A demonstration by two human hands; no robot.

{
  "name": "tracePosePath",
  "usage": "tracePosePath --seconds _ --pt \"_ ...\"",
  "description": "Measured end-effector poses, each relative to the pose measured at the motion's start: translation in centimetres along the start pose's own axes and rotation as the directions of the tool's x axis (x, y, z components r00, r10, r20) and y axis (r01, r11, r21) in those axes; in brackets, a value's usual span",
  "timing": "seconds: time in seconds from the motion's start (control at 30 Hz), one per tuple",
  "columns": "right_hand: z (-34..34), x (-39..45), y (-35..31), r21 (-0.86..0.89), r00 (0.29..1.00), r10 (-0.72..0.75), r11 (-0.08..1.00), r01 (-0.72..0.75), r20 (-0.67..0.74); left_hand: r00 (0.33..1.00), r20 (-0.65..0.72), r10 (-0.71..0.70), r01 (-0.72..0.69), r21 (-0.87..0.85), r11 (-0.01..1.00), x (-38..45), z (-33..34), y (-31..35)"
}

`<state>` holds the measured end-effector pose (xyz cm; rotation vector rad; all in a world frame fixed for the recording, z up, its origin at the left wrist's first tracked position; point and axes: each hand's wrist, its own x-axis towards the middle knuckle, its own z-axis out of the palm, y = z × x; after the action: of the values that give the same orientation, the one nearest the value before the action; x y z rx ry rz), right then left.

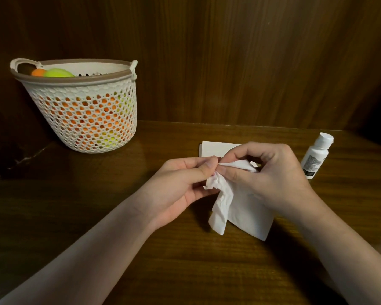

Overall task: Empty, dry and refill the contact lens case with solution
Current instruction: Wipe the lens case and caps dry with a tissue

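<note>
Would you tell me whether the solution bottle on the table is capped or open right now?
Capped. The solution bottle stands upright on the table with its white cap on, apart from both hands.

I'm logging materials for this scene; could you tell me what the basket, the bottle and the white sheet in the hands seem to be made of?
Basket: matte cream plastic, judging by its moulded lattice holes and brown rim.
Bottle: smooth white plastic, probably, with a printed label.
White sheet: soft tissue paper, since it crumples and drapes where both hands pinch it.

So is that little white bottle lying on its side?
No, the white bottle stands upright with its cap on, on the table to the right of the hands.
</note>
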<state>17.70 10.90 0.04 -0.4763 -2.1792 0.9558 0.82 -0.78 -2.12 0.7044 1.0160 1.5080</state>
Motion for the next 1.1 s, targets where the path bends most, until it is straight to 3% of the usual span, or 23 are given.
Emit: tracePosePath --seconds 0.27,0.47,0.93,1.1 --pt "0.27 -0.11 0.09 0.099 0.999 0.006 0.995 -0.011 0.054 0.996 -0.084 0.024 -0.033 -0.112 0.993 0.03 0.09 0.35" --pt "0.01 -0.07 0.08 0.099 0.991 0.045 0.993 -0.057 0.125 0.995 -0.093 0.039 -0.047 -0.084 0.995 -0.30 0.22 0.44" --pt "0.54 -0.24 -0.10 0.038 0.990 0.139 0.990 -0.138 -0.008 0.996 -0.084 0.000 -0.002 -0.015 1.000 -0.51 0.71 0.64" --pt "0.11 -0.14 -0.09 0.018 0.984 0.178 0.984 -0.178 -0.003 0.990 -0.117 0.081 -0.079 0.019 0.997 -0.38 0.66 0.38"
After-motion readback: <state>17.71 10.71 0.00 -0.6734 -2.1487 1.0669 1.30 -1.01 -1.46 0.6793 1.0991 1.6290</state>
